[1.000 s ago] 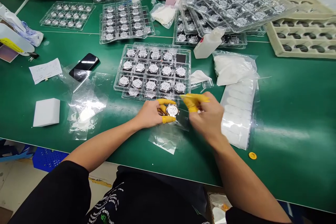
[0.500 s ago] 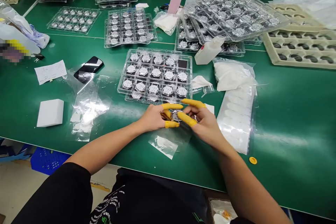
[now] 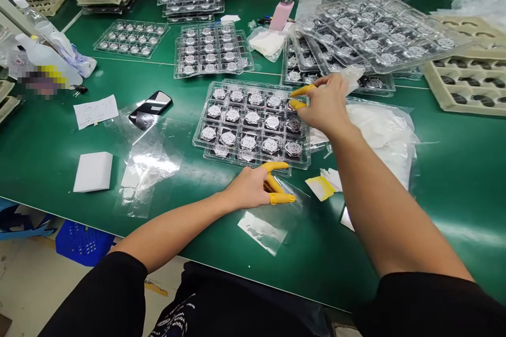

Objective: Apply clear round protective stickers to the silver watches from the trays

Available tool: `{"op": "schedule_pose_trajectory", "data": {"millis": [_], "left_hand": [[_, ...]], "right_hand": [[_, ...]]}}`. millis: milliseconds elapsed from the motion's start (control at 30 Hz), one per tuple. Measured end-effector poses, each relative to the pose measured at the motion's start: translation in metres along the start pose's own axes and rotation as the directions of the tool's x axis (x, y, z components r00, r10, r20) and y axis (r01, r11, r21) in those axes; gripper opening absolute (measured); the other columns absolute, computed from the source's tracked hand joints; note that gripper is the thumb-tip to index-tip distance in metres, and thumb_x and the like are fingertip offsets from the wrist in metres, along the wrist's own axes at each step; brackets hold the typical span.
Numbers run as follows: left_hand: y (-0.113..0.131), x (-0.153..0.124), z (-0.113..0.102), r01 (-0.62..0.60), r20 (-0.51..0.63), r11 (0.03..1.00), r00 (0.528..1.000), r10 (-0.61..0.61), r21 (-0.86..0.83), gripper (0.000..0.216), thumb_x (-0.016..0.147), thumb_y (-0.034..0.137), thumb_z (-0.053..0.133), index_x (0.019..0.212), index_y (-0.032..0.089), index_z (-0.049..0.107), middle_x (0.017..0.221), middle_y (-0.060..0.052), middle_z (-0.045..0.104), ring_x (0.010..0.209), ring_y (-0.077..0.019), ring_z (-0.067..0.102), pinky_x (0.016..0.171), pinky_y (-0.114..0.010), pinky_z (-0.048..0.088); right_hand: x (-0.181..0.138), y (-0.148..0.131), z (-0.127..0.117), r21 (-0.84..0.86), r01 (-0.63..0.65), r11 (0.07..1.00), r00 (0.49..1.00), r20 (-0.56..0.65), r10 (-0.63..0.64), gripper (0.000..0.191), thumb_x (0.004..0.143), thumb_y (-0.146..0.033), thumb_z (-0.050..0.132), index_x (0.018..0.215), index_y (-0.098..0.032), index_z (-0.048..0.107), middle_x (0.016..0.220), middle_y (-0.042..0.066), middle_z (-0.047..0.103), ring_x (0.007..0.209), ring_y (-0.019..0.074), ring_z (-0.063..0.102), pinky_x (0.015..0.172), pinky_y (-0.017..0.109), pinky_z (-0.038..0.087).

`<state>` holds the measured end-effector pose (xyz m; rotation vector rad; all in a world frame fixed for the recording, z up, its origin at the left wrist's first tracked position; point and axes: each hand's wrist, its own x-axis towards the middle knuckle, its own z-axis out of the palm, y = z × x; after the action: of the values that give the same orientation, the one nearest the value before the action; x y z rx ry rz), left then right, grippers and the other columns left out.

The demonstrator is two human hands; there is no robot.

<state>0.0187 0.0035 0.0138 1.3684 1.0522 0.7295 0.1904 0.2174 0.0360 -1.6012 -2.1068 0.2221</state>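
Observation:
My right hand [image 3: 322,102], in yellow finger cots, reaches to the top right corner of a clear plastic tray [image 3: 201,139]. Its thumb and forefinger come together over the corner compartment, and what is between them cannot be made out. Round silver watch heads [image 3: 252,117] fill the other compartments in rows. My left hand [image 3: 263,184], also in yellow finger cots, rests low in front of the tray. Its fingers are apart and hold nothing. Beneath it lies a thin clear plastic bag [image 3: 263,231].
Beyond are stacked watch trays [image 3: 379,31], a pink pump bottle [image 3: 282,13] and beige trays [image 3: 466,84]. A phone [image 3: 152,108], clear bags [image 3: 148,163] and a white block [image 3: 93,171] lie left. A yellow-stained paper [image 3: 321,187] lies right. Co-workers sit opposite.
My right hand has gone from beside my left hand up to the tray's far right corner. The watch head that both hands held is gone from my left hand, whose fingers are now spread.

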Motion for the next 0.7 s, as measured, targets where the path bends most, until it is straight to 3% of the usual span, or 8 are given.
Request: {"op": "schedule_pose_trajectory", "data": {"millis": [67, 233, 367, 467, 533, 600, 667, 700], "left_hand": [[0.002, 0.0, 0.0, 0.018, 0.026, 1.0, 0.999, -0.018, -0.002, 0.082, 0.075, 0.041, 0.085, 0.147, 0.018, 0.054, 0.084, -0.003, 0.081, 0.082, -0.0184, 0.076, 0.087, -0.032, 0.061], [0.003, -0.001, 0.0, 0.014, 0.031, 1.0, 0.999, -0.014, 0.001, 0.075, 0.079, 0.04, 0.081, 0.146, 0.018, 0.054, 0.085, -0.002, 0.081, 0.082, -0.0178, 0.076, 0.087, -0.034, 0.061], [-0.001, 0.001, 0.0, -0.012, 0.006, 0.999, 1.0, 0.011, 0.044, 0.073, 0.078, 0.041, 0.082, 0.143, 0.019, 0.057, 0.084, -0.002, 0.08, 0.084, -0.0186, 0.076, 0.085, -0.032, 0.061], [-0.003, 0.002, 0.0, -0.004, -0.008, 0.998, 1.0, 0.005, 0.062, 0.07, 0.078, 0.042, 0.082, 0.14, 0.02, 0.06, 0.081, -0.001, 0.079, 0.079, -0.0175, 0.075, 0.08, -0.03, 0.06], [-0.003, 0.004, 0.0, -0.004, -0.03, 0.999, 1.0, 0.005, 0.045, 0.068, 0.078, 0.041, 0.082, 0.138, 0.019, 0.061, 0.08, -0.001, 0.078, 0.076, -0.0162, 0.074, 0.077, -0.029, 0.06], [-0.004, 0.004, -0.001, -0.006, -0.046, 1.0, 0.999, 0.007, 0.028, 0.064, 0.078, 0.039, 0.082, 0.135, 0.017, 0.063, 0.078, -0.002, 0.077, 0.073, -0.015, 0.072, 0.075, -0.028, 0.059], [-0.004, 0.004, -0.001, -0.008, -0.04, 1.0, 0.999, 0.008, 0.008, 0.062, 0.076, 0.038, 0.083, 0.132, 0.018, 0.065, 0.077, -0.002, 0.077, 0.073, -0.0149, 0.072, 0.074, -0.028, 0.059], [-0.005, 0.004, -0.001, -0.012, -0.033, 1.0, 0.999, 0.012, -0.009, 0.063, 0.074, 0.037, 0.086, 0.13, 0.018, 0.066, 0.078, -0.002, 0.077, 0.075, -0.0155, 0.073, 0.075, -0.028, 0.06]], "right_hand": [[0.001, -0.01, 0.008, -0.035, 0.021, 0.999, 1.0, -0.008, -0.021, 0.034, 0.091, -0.038, 0.065, 0.096, -0.004, 0.07, 0.127, 0.022, 0.052, 0.127, 0.0353, 0.049, 0.099, 0.05, 0.041], [0.019, -0.017, 0.039, 0.022, -0.072, 0.997, 0.996, 0.062, 0.07, 0.03, 0.085, -0.036, 0.074, 0.088, -0.007, 0.067, 0.12, 0.019, 0.049, 0.126, 0.0386, 0.05, 0.103, 0.057, 0.04], [0.034, -0.012, 0.052, 0.197, -0.038, 0.98, 0.994, 0.106, 0.018, 0.034, 0.075, -0.036, 0.082, 0.094, -0.016, 0.063, 0.109, 0.014, 0.056, 0.105, 0.032, 0.058, 0.093, 0.058, 0.048], [0.028, -0.014, 0.038, 0.245, -0.062, 0.968, 0.996, 0.084, 0.042, 0.032, 0.077, -0.037, 0.078, 0.095, -0.019, 0.06, 0.093, 0.01, 0.06, 0.092, 0.029, 0.06, 0.086, 0.054, 0.05], [0.003, -0.02, 0.014, 0.301, -0.085, 0.95, 0.995, -0.033, 0.099, 0.033, 0.08, -0.04, 0.075, 0.101, -0.02, 0.059, 0.089, 0.009, 0.061, 0.089, 0.0275, 0.062, 0.083, 0.051, 0.05], [-0.039, -0.027, -0.016, 0.453, -0.138, 0.881, 0.982, -0.054, 0.182, 0.041, 0.081, -0.045, 0.074, 0.109, -0.022, 0.056, 0.086, 0.006, 0.062, 0.081, 0.0239, 0.062, 0.075, 0.044, 0.05], [-0.092, -0.036, -0.042, 0.633, -0.27, 0.725, 0.963, 0.193, 0.19, 0.056, 0.073, -0.049, 0.081, 0.114, -0.024, 0.053, 0.076, 0.0, 0.062, 0.072, 0.021, 0.062, 0.066, 0.038, 0.048], [-0.118, -0.041, -0.051, 0.668, -0.356, 0.654, 0.928, 0.337, 0.161, 0.063, 0.067, -0.05, 0.086, 0.113, -0.024, 0.052, 0.071, -0.002, 0.06, 0.068, 0.0198, 0.06, 0.063, 0.035, 0.046]]}}
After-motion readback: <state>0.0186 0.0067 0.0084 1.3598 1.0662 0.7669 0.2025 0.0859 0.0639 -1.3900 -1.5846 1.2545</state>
